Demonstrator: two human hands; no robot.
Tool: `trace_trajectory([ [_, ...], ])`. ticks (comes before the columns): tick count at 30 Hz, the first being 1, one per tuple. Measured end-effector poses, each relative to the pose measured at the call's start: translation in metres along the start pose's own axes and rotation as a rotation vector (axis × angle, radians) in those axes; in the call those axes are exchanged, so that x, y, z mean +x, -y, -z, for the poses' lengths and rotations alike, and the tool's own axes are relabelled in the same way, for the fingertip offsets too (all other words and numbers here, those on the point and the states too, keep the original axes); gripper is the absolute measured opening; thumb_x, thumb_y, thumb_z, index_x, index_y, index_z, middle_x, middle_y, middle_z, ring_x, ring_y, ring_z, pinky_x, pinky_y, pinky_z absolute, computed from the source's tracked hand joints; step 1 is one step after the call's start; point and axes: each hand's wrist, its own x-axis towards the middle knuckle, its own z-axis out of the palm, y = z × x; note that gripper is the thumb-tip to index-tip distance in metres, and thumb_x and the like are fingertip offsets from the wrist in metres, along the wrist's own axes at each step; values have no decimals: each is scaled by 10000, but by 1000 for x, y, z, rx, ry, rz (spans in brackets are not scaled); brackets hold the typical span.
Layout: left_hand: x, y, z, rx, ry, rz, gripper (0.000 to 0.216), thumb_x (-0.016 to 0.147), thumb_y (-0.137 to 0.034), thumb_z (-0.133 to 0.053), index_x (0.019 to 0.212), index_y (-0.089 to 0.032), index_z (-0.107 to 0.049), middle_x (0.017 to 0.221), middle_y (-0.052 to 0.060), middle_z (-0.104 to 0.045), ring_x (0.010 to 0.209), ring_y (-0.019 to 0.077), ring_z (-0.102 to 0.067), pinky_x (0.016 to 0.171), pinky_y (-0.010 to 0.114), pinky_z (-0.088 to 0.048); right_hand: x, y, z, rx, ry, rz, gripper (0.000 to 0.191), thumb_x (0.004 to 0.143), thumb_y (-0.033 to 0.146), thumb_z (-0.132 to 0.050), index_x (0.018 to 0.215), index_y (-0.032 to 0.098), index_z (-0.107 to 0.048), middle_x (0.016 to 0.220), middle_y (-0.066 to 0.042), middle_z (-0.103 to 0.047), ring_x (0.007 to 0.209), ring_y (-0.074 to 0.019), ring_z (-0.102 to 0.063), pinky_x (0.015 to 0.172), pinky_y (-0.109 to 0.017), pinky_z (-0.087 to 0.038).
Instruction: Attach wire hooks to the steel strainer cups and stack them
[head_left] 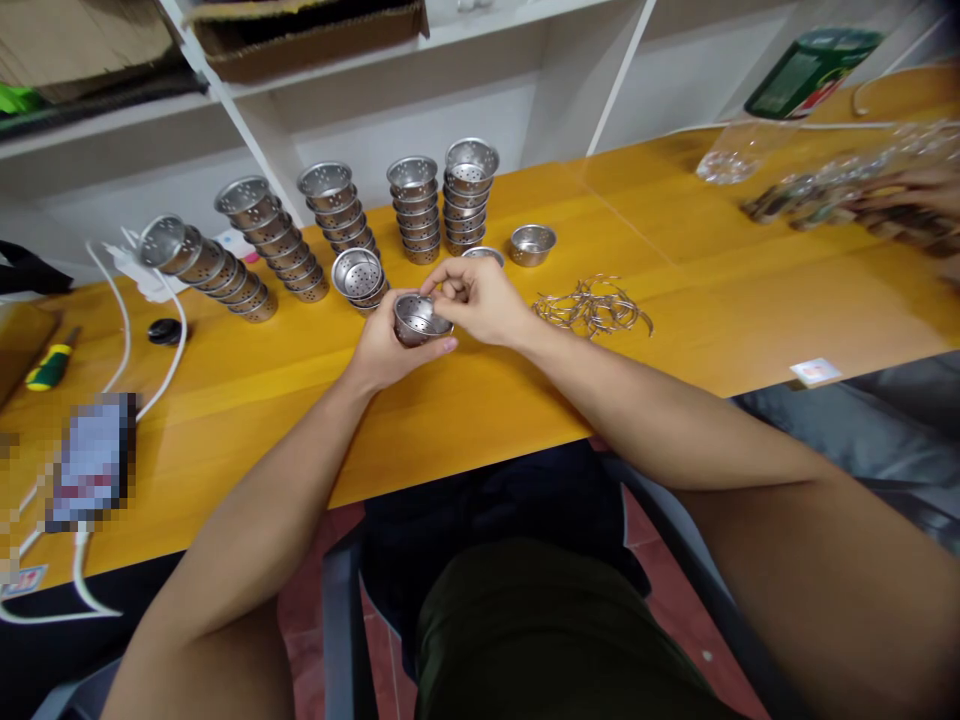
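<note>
A small perforated metal cup (pixel 418 320) is tilted toward me above the table, and my left hand (pixel 381 348) is wrapped round its side. My right hand (pixel 484 300) is pinched at the cup's rim; what its fingertips hold, if anything, is too small to make out. Close behind the cup stands a short stack of similar cups (pixel 358 275). Another cup (pixel 533 245) sits alone to the right, and one more (pixel 484 254) is partly hidden behind my right hand. A tangle of curved metal wires (pixel 592 308) lies right of my right wrist.
Several tall stacks of perforated cups (pixel 416 210) line the table's back. At left are a screwdriver (pixel 49 366), a black round cap (pixel 164 331), white cables (pixel 180 345) and a blurred-out device (pixel 94 460). A plastic bottle (pixel 787 100) and another person's hand (pixel 919 200) are at right.
</note>
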Motion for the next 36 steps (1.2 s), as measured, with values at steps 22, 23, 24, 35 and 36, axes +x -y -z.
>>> trace_trajectory([
  [22, 0, 10, 5, -73, 36, -14, 1022, 744, -942, -1101, 1376, -235, -721, 1316, 122, -864, 1153, 308, -880, 1031, 481, -749, 0, 3, 26, 354, 339, -29, 639, 930, 701, -1121, 1036, 206, -731, 822, 30, -733, 695, -112, -595, 648, -255, -492],
  [23, 0, 11, 5, -69, 33, -21, 1020, 752, -945, -1095, 1380, -235, -721, 1319, 121, -865, 1152, 305, -881, 1027, 476, -751, 0, 4, 25, 351, 327, -23, 654, 917, 718, -1123, 1030, 208, -729, 830, 25, -739, 716, -119, -608, 664, -260, -508],
  [24, 0, 11, 5, -65, 31, -27, 1020, 756, -946, -1092, 1383, -234, -720, 1320, 121, -865, 1151, 302, -880, 1025, 471, -751, 0, 5, 25, 347, 318, -20, 666, 908, 733, -1123, 1026, 209, -729, 842, 18, -748, 737, -126, -623, 681, -265, -522],
  [35, 0, 9, 5, -23, 28, -17, 999, 778, -943, -1071, 1387, -233, -720, 1323, 119, -855, 1181, 315, -857, 1085, 485, -721, -1, 3, 25, 310, 337, -9, 639, 939, 720, -1105, 1019, 191, -756, 844, 2, -762, 736, -132, -659, 706, -274, -556],
  [36, -1, 8, 4, -22, 33, -26, 1001, 788, -947, -1064, 1399, -237, -713, 1336, 121, -850, 1197, 317, -858, 1099, 487, -721, -1, 3, 25, 311, 345, -8, 640, 941, 731, -1099, 1032, 192, -765, 870, -11, -777, 765, -144, -682, 719, -280, -569],
])
